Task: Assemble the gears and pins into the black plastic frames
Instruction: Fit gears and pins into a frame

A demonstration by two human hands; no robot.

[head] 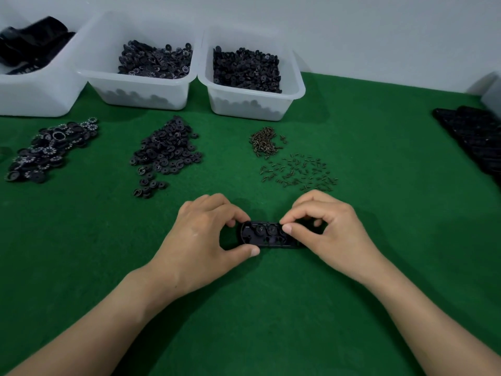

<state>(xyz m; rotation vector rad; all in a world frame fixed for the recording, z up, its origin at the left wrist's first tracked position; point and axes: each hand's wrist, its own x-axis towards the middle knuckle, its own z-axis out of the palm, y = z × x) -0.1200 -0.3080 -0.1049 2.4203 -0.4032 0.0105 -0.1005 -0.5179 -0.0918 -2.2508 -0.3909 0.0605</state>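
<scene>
on green mat (260, 308) | l hand (200, 234) + r hand (328, 229): fingers pinching black frame (264, 237)

A plain pale grey wall (379, 36) is rising behind the tabletop (257, 308), which is lying under green felt in soft, even light.

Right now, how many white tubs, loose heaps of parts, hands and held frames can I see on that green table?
White tubs: 3
Loose heaps of parts: 4
Hands: 2
Black frame they hold: 1
Total: 10
</scene>
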